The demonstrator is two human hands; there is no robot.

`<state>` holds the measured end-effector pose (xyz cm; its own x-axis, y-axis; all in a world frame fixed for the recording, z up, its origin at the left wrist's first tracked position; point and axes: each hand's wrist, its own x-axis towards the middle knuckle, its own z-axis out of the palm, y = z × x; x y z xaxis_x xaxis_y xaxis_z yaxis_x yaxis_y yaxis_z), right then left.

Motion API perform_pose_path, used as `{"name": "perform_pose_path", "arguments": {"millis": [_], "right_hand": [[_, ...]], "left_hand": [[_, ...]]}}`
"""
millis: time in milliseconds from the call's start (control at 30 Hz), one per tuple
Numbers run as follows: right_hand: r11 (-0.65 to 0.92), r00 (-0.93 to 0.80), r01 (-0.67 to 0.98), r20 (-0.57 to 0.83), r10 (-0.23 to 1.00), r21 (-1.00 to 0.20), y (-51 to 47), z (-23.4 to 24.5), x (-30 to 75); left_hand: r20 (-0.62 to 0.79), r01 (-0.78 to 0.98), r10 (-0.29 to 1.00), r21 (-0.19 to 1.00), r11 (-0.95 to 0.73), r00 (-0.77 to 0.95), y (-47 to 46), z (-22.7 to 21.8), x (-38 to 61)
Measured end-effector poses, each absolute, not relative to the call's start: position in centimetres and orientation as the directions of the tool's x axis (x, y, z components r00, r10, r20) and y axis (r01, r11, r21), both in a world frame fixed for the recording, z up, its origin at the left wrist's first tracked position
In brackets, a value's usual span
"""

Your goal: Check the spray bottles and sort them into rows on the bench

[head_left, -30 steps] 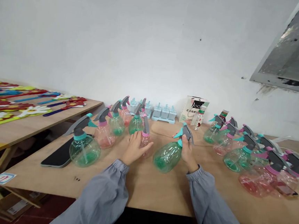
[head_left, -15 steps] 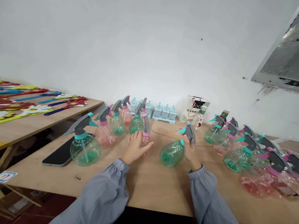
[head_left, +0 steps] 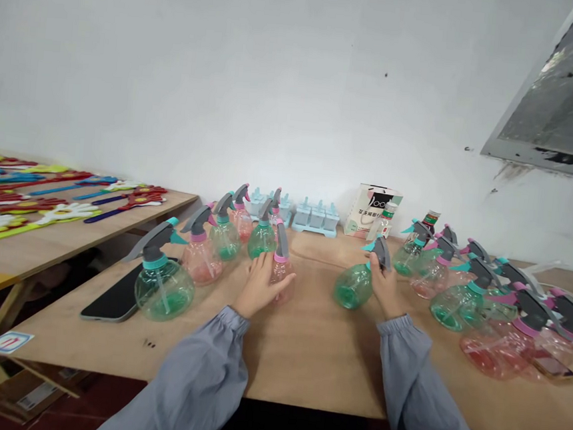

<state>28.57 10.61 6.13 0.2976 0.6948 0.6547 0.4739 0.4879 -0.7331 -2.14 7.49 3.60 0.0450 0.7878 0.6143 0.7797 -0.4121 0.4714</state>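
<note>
My right hand (head_left: 387, 287) grips the neck of a green spray bottle (head_left: 354, 286) with a grey and teal trigger head, tilted just above the wooden table (head_left: 305, 350). It is close to a cluster of several green and pink spray bottles (head_left: 464, 297) on the right. My left hand (head_left: 260, 283) wraps around a pink spray bottle (head_left: 282, 268) with a grey head that stands upright on the table. Both arms wear grey sleeves.
Several more spray bottles (head_left: 203, 251) stand to the left, one green one (head_left: 163, 284) nearest. A black phone (head_left: 113, 300) lies flat by it. Pale blue moulds (head_left: 314, 217) and a white carton (head_left: 369, 212) sit by the wall. Colourful hand clappers (head_left: 42, 197) cover a side table.
My right hand has carried the green bottle to the right and further back, toward the right cluster. My left hand has stayed on the pink bottle.
</note>
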Motion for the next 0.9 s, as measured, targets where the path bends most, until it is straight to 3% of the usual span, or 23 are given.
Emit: {"name": "perform_pose_path", "arguments": {"millis": [133, 333, 500, 900], "right_hand": [[0.462, 0.344, 0.533, 0.68, 0.648, -0.709, 11.7, 5.7, 30.8], [0.368, 0.271, 0.651, 0.656, 0.705, -0.664, 13.0, 3.6, 32.6], [0.274, 0.392, 0.711, 0.688, 0.611, -0.648, 15.5, 2.0, 34.3], [0.084, 0.441, 0.836, 0.755, 0.486, -0.542, 20.1, -0.3, 37.6]], "left_hand": [[0.607, 0.778, 0.793, 0.473, -0.412, 0.051, 7.4, 3.7, -2.1], [0.591, 0.776, 0.805, 0.486, -0.403, 0.048, 7.0, 4.1, -2.0], [0.597, 0.764, 0.801, 0.494, -0.415, 0.05, 7.0, 4.1, -2.0], [0.626, 0.756, 0.778, 0.485, -0.44, 0.051, 7.3, 3.6, -2.0]]}}
